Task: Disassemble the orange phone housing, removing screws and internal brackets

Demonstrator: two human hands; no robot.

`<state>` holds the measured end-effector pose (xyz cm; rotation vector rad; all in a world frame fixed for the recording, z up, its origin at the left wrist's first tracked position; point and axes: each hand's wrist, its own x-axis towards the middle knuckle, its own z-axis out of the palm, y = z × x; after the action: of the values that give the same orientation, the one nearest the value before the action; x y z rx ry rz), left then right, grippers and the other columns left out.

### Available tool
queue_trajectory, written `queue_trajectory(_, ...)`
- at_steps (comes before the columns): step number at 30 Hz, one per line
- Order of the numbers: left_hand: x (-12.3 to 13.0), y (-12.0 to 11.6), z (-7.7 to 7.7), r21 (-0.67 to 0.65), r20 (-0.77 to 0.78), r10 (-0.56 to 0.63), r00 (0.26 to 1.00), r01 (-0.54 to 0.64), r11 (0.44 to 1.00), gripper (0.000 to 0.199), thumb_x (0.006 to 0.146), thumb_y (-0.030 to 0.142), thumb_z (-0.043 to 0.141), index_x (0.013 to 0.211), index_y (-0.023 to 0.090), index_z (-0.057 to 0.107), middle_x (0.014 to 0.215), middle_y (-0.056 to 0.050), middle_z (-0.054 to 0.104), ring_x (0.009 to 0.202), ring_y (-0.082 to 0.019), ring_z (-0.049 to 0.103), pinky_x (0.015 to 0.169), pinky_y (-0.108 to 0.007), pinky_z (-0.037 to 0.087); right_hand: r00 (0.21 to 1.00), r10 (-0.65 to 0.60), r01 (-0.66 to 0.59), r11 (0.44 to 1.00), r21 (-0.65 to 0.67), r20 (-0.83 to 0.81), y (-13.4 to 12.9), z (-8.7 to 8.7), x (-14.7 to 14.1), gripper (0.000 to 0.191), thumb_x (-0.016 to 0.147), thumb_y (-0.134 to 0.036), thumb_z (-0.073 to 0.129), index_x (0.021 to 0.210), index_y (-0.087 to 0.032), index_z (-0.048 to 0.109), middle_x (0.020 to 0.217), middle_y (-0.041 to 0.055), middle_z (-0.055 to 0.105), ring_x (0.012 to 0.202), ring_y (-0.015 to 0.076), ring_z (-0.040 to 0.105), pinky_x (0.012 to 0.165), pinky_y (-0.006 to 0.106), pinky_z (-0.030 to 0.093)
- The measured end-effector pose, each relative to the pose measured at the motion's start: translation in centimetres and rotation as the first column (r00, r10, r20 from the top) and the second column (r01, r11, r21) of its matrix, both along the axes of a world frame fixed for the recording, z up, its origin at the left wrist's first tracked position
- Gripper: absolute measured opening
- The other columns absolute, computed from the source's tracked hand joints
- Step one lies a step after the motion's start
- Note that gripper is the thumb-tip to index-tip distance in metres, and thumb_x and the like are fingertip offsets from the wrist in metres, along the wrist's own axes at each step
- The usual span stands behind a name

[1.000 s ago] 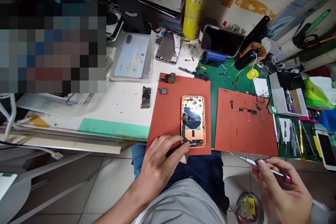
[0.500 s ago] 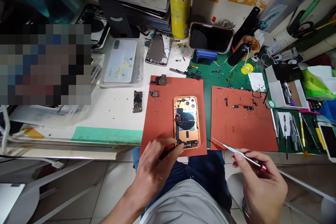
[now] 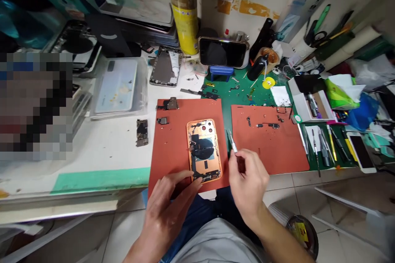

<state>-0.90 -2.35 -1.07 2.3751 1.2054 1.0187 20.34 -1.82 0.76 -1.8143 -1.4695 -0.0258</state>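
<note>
An orange phone housing (image 3: 212,164) holds black parts (image 3: 203,148).

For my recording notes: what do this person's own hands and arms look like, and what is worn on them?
The left hand and right hand are bare, without gloves. No rings show on the visible fingers. Both forearms are uncovered as far as they show, with no watch, bracelet or marking visible.

A circuit board (image 3: 142,132) and green mat (image 3: 226,117) lie on the white bench (image 3: 123,148)
</note>
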Motion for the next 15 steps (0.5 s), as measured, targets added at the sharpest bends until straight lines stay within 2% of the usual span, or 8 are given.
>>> queue_trajectory(5,-0.5,0.4,-0.7,0.046,-0.010,-0.016,1.000,0.017,0.999,0.035,0.099,0.002,0.070,0.123,0.025,0.078,0.122,-0.007,0.068,0.098,-0.018,0.068,0.080,-0.032,0.055,0.988,-0.023,0.031,0.998,-0.048,0.151,1.6,-0.9,-1.1,0.019,0.107,-0.012,0.052,0.098,-0.020,0.066,0.086,0.0065,0.073,0.078,0.0208,0.070,0.073,0.033,0.055)
queue_trajectory(10,-0.5,0.5,-0.8,0.041,-0.033,0.005,0.999,-0.003,0.999,0.034,0.101,0.007,0.070,0.128,0.027,0.077,0.123,-0.008,0.071,0.096,-0.021,0.070,0.085,-0.038,0.055,0.988,0.020,-0.012,0.998,-0.056,0.154,1.2,-0.7,-1.4,0.019,0.107,-0.010,0.051,0.107,-0.017,0.069,0.092,0.0095,0.074,0.084,0.0225,0.072,0.075,0.034,0.058)
queue_trajectory(13,-0.5,0.4,-0.5,0.028,-0.055,0.019,0.998,-0.017,0.999,0.036,0.102,0.010,0.070,0.131,0.031,0.076,0.123,-0.007,0.072,0.094,-0.021,0.071,0.087,-0.039,0.055,0.994,0.073,-0.067,0.995,-0.079,0.077,0.7,0.4,0.7,0.020,0.110,-0.014,0.051,0.108,-0.018,0.071,0.094,0.0079,0.075,0.086,0.0203,0.072,0.079,0.033,0.058)
queue_trajectory(15,-0.5,0.3,-0.5,0.015,-0.057,0.018,0.998,-0.017,1.000,0.033,0.103,0.012,0.069,0.128,0.032,0.077,0.123,-0.006,0.072,0.093,-0.021,0.072,0.087,-0.039,0.056,0.996,0.063,-0.055,0.993,-0.108,0.068,0.7,1.3,4.0,0.020,0.111,-0.018,0.052,0.105,-0.019,0.072,0.094,0.0063,0.076,0.086,0.0191,0.072,0.081,0.032,0.057)
